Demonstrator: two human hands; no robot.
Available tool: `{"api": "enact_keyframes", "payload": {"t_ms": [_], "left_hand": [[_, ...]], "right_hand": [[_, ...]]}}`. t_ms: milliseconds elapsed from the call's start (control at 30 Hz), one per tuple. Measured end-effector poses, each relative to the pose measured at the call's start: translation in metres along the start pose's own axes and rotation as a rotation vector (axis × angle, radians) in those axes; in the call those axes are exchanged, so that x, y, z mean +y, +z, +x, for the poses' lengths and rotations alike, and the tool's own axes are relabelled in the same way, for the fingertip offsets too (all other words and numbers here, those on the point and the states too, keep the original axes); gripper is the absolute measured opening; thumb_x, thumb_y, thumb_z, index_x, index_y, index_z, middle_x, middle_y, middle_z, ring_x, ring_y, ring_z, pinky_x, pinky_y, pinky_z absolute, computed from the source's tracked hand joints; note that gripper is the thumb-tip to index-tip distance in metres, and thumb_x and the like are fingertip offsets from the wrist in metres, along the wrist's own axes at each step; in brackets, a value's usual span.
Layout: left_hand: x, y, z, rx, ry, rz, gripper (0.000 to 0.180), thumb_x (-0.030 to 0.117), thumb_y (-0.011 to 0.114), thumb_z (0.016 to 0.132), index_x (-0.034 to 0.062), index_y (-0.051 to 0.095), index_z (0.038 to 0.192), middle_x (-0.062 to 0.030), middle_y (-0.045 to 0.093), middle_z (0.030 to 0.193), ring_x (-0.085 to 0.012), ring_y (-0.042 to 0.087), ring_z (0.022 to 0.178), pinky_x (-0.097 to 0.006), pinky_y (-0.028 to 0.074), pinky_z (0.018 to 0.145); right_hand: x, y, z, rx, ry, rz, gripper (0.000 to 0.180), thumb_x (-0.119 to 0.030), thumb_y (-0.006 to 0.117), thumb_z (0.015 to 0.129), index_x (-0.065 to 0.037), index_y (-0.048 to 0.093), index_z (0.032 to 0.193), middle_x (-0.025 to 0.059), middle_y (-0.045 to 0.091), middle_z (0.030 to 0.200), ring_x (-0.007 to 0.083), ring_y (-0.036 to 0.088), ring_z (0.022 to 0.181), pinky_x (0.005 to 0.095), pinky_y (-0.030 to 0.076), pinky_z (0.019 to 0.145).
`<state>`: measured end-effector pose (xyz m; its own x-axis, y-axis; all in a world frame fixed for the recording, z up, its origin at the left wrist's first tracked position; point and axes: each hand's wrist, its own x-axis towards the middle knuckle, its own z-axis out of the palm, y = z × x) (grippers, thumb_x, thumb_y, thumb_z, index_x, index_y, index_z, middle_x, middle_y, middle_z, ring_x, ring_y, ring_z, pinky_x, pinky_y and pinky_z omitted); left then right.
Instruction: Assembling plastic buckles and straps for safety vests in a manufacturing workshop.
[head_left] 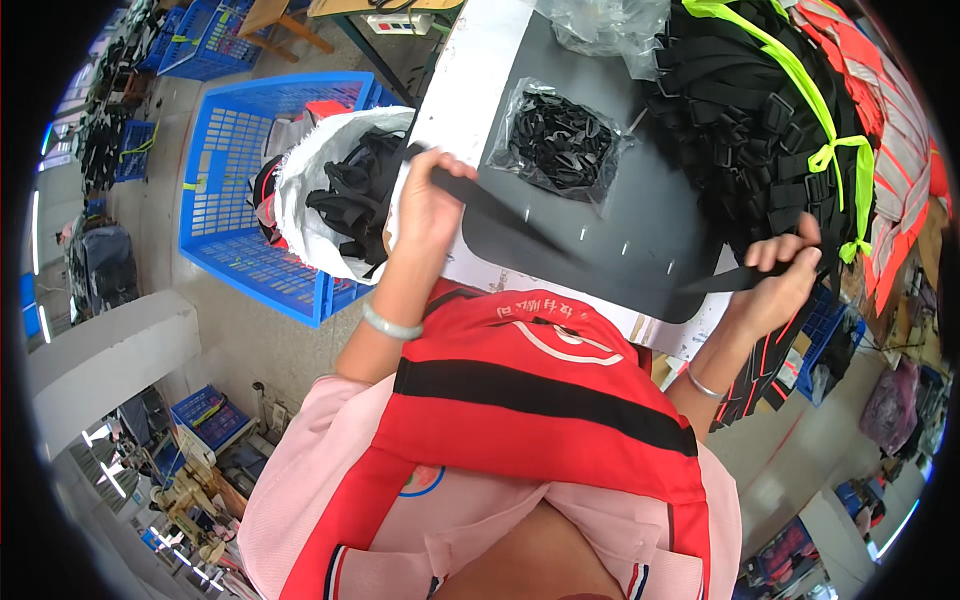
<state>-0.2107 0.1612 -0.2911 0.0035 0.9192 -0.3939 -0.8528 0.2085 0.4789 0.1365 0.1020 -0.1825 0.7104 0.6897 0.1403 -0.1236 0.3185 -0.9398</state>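
Observation:
A black webbing strap (515,222) stretches from my left hand (430,208) across the table, its middle smeared by motion. My left hand is closed round one end of it, over the table's left side. On the right, my right hand (776,290) pinches a black strap too, beside the heap; I cannot tell if both ends belong to one strap. Between and beyond my hands, an opened clear plastic bag (560,140) of small black plastic buckles lies on the dark grey tabletop (610,235). A big heap of black straps with buckles (735,120) fills the right side.
A bright yellow-green tie (815,100) loops over the heap, with orange and grey fabric pieces (890,130) beyond. Another clear plastic bag (605,25) lies at the far edge. Left of the table, a blue crate (215,215) holds a white sack (300,190) of black straps.

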Motion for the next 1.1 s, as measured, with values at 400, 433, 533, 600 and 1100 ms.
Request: {"api": "enact_keyframes", "payload": {"t_ms": [400, 433, 533, 600, 1100], "left_hand": [[-0.065, 0.069, 0.035, -0.7, 0.609, 1.958, 0.016, 0.006, 0.063, 0.076, 0.0015, 0.062, 0.091, -0.0157, 0.058, 0.089, -0.0362, 0.059, 0.079, -0.043, 0.048, 0.067], [-0.064, 0.07, 0.038, -0.727, 0.628, 1.945, 0.016, 0.007, 0.064, 0.076, 0.001, 0.062, 0.09, -0.0159, 0.059, 0.088, -0.0366, 0.059, 0.079, -0.043, 0.048, 0.067], [-0.061, 0.078, 0.036, -0.644, 0.618, 1.711, 0.013, 0.01, 0.067, 0.078, 0.0011, 0.064, 0.088, -0.0122, 0.061, 0.081, -0.0277, 0.061, 0.072, -0.036, 0.048, 0.063], [-0.052, 0.092, 0.024, -0.54, 0.208, 1.607, 0.012, 0.011, 0.068, 0.078, 0.0018, 0.064, 0.086, -0.009, 0.061, 0.078, -0.0203, 0.059, 0.07, -0.032, 0.046, 0.061], [-0.03, 0.091, -0.022, -0.467, -0.187, 1.363, 0.01, 0.013, 0.067, 0.083, 0.0049, 0.067, 0.089, 0.0056, 0.057, 0.069, -0.0013, 0.049, 0.061, -0.019, 0.038, 0.054]], "right_hand": [[0.06, 0.003, -0.063, -0.552, 0.283, -0.529, 0.032, -0.027, 0.044, 0.097, 0.001, 0.059, 0.09, 0.0055, 0.06, 0.075, 0.0098, 0.045, 0.063, 0.025, 0.038, 0.056], [0.06, 0.007, -0.064, -0.547, 0.284, -0.528, 0.032, -0.027, 0.044, 0.097, 0.001, 0.059, 0.09, 0.0055, 0.06, 0.075, 0.0098, 0.045, 0.063, 0.025, 0.038, 0.056], [0.058, 0.02, -0.062, -0.592, 0.256, -0.65, 0.016, -0.017, 0.059, 0.089, -0.001, 0.059, 0.09, 0.0087, 0.058, 0.072, 0.0158, 0.053, 0.065, 0.0291, 0.043, 0.061], [0.057, 0.031, -0.058, -0.605, 0.161, -0.669, 0.015, -0.016, 0.061, 0.087, -0.001, 0.059, 0.09, 0.0099, 0.059, 0.075, 0.0191, 0.055, 0.065, 0.0302, 0.044, 0.061], [0.043, 0.056, -0.053, -0.834, -0.497, -0.88, 0.014, -0.01, 0.071, 0.074, -0.011, 0.064, 0.086, 0.0046, 0.049, 0.067, 0.0226, 0.055, 0.054, 0.0342, 0.043, 0.048]]}}
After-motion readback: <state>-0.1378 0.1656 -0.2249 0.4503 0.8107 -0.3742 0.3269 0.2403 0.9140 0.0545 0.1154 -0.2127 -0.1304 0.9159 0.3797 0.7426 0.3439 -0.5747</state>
